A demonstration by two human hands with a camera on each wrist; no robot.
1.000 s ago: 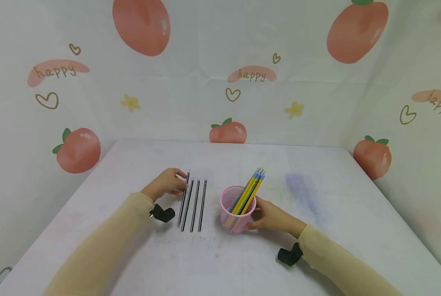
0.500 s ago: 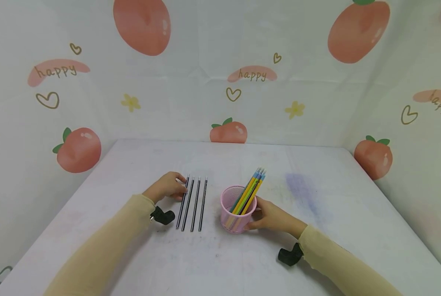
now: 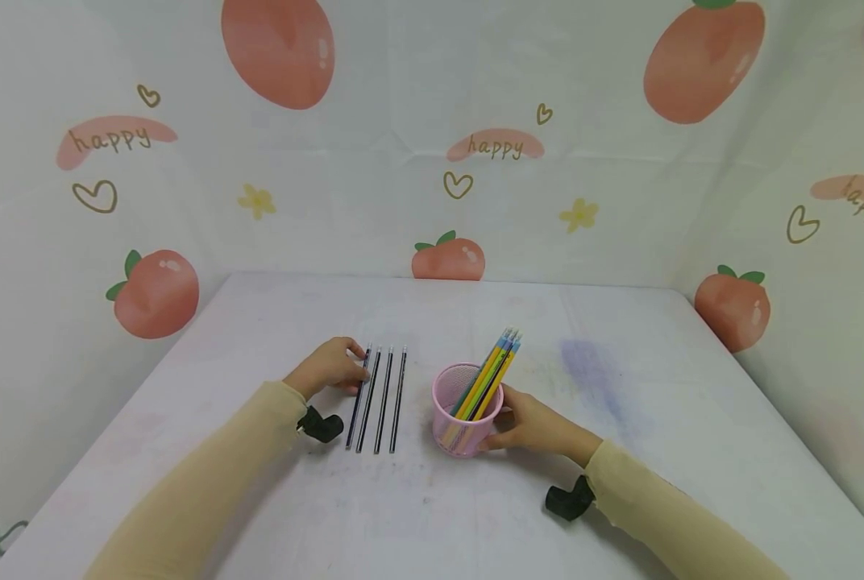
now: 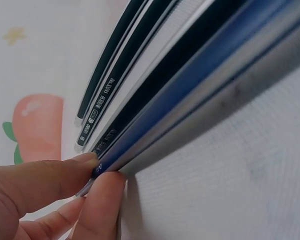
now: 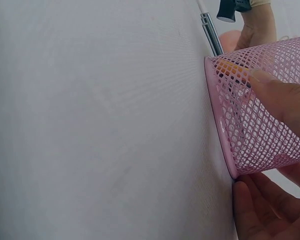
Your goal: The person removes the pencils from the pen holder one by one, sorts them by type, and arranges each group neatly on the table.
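Observation:
In the head view, several dark striped pencils (image 3: 384, 400) lie side by side on the white table, left of centre. My left hand (image 3: 328, 366) is at the far end of the leftmost pencil (image 3: 357, 399). Seen from the left wrist, thumb and finger pinch that blue-looking pencil (image 4: 185, 95) near its tip. A pink mesh pen cup (image 3: 439, 415) stands upright to the right, holding a leaning bunch of yellow, green and blue pencils (image 3: 486, 374). My right hand (image 3: 537, 423) grips the cup's right side, thumb across the mesh in the right wrist view.
A white cloth wall (image 3: 352, 217) with printed peaches rises behind the table and along both sides. A purple stain (image 3: 591, 379) marks the tabletop (image 3: 693, 403) right of the cup. Black wrist cameras (image 3: 568, 501) hang below both sleeves.
The left hand has shifted the leftmost pencil slightly toward me, bringing its ends nearly level with the neighbouring pencils. The right hand and the cup have stayed in place.

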